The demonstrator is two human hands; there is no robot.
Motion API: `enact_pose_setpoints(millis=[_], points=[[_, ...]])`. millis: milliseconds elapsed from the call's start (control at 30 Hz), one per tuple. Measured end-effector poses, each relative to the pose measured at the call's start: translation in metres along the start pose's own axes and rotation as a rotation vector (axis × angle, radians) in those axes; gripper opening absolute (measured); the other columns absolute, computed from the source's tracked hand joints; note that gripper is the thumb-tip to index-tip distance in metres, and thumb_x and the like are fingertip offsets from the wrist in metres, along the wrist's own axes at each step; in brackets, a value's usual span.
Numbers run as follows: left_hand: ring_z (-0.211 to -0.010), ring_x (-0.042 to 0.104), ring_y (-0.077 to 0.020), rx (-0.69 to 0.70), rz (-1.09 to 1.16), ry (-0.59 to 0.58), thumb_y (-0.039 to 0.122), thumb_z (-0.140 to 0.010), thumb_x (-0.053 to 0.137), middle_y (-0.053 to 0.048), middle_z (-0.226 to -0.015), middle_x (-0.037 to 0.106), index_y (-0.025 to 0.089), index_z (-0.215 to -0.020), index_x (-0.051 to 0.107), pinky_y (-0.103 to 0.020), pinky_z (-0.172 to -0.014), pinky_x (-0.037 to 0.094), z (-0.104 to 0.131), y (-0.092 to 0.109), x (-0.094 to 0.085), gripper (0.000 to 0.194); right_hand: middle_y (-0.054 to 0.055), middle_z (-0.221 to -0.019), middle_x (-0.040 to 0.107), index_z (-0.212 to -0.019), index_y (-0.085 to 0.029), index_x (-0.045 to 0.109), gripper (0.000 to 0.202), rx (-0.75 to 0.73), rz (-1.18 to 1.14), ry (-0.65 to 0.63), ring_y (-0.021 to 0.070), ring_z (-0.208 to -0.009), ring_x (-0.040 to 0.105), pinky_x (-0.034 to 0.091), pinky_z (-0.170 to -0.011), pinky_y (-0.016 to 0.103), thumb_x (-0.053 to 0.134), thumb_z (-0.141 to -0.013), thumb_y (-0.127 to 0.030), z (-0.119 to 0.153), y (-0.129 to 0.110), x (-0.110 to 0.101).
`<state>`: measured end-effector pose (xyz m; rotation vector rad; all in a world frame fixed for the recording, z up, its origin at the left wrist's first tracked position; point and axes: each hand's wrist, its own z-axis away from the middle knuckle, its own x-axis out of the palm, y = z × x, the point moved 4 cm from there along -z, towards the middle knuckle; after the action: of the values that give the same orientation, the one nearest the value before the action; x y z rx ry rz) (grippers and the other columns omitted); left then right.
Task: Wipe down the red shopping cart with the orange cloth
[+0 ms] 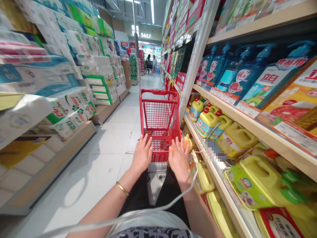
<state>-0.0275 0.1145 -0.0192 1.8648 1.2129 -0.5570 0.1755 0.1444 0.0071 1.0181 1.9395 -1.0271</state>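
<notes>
A red plastic shopping cart (pixel 159 92) stands directly in front of me, its lattice basket holding nothing that I can see. My left hand (pixel 142 153) lies at the near left corner of the cart, fingers stretched forward and apart. At the near right corner, my right hand (pixel 178 156) is spread in the same way. Both palms face down, and whether they press on the cart is hidden. Something orange (pixel 186 145) shows beside my right fingers; its kind is unclear. A gold bangle (pixel 122 188) circles my left wrist.
Shelves on the right hold blue pump bottles (pixel 244 77) and yellow detergent jugs (pixel 257 178) close to my right arm. Stacked tissue packs (pixel 71 115) line the left. A white cable (pixel 170 205) crosses my lap. Tiled floor (pixel 109 138) runs ahead towards distant people (pixel 154 62).
</notes>
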Motion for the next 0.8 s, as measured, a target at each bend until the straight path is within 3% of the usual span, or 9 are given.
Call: enact_pose_setpoints(millis=[167, 233, 400, 467, 533, 700, 800], points=[[-0.166, 0.018, -0.0342, -0.003, -0.010, -0.031, 0.034, -0.111, 0.038, -0.013, -0.177, 0.031, 0.023, -0.163, 0.044, -0.066, -0.129, 0.033, 0.000, -0.001, -0.003, 0.053, 0.007, -0.172, 0.039, -0.163, -0.020, 0.047, 0.053, -0.264, -0.149, -0.114, 0.0253, -0.167, 0.022, 0.009, -0.137, 0.055, 0.039, -0.113, -0.035, 0.019, -0.063, 0.019], [-0.167, 0.018, -0.0346, 0.009, -0.015, -0.043, 0.035, -0.111, 0.038, -0.013, -0.177, 0.031, 0.023, -0.163, 0.044, -0.067, -0.129, 0.033, 0.000, -0.001, -0.004, 0.054, 0.007, -0.171, 0.042, -0.161, -0.020, 0.050, 0.052, -0.259, -0.173, -0.106, 0.0248, -0.165, 0.026, 0.010, -0.137, 0.054, 0.039, -0.113, -0.035, 0.018, -0.060, 0.017], [-0.166, 0.018, -0.0351, 0.002, -0.013, -0.027, 0.035, -0.111, 0.037, -0.012, -0.177, 0.030, 0.023, -0.164, 0.044, -0.066, -0.129, 0.033, -0.001, -0.001, -0.001, 0.054, 0.013, -0.165, 0.050, -0.154, -0.012, 0.059, 0.052, -0.023, -0.076, -0.003, 0.0336, -0.162, 0.033, 0.016, -0.134, 0.061, 0.037, -0.112, -0.032, -0.001, 0.007, 0.001], [-0.166, 0.018, -0.0349, -0.004, -0.011, -0.011, 0.035, -0.111, 0.038, -0.012, -0.177, 0.029, 0.023, -0.164, 0.043, -0.066, -0.129, 0.033, 0.000, 0.000, 0.002, 0.054, 0.015, -0.165, 0.049, -0.152, -0.009, 0.060, 0.052, 0.029, -0.034, 0.016, 0.0356, -0.162, 0.032, 0.016, -0.134, 0.063, 0.034, -0.113, -0.031, -0.005, 0.015, -0.001], [-0.166, 0.019, -0.0347, -0.006, -0.008, 0.005, 0.035, -0.111, 0.039, -0.013, -0.177, 0.030, 0.024, -0.164, 0.043, -0.067, -0.129, 0.033, 0.000, -0.001, 0.002, 0.055, 0.015, -0.168, 0.044, -0.154, -0.009, 0.058, 0.053, -0.009, -0.033, 0.001, 0.0351, -0.164, 0.028, 0.014, -0.134, 0.064, 0.034, -0.113, -0.033, -0.002, 0.000, 0.004], [-0.166, 0.019, -0.0341, 0.012, -0.015, -0.024, 0.035, -0.111, 0.038, -0.013, -0.176, 0.031, 0.023, -0.163, 0.044, -0.066, -0.128, 0.034, 0.001, -0.003, -0.001, 0.054, 0.010, -0.170, 0.042, -0.160, -0.016, 0.052, 0.053, -0.231, -0.155, -0.080, 0.0267, -0.165, 0.025, 0.014, -0.136, 0.054, 0.038, -0.113, -0.036, 0.011, -0.062, 0.019], [-0.167, 0.018, -0.0339, 0.018, -0.024, -0.041, 0.034, -0.111, 0.038, -0.013, -0.177, 0.030, 0.022, -0.164, 0.043, -0.065, -0.129, 0.033, 0.000, -0.004, -0.003, 0.054, 0.009, -0.167, 0.049, -0.156, -0.018, 0.057, 0.051, -0.213, -0.168, -0.084, 0.0257, -0.163, 0.032, 0.016, -0.136, 0.053, 0.038, -0.113, -0.036, 0.006, -0.049, 0.014]])
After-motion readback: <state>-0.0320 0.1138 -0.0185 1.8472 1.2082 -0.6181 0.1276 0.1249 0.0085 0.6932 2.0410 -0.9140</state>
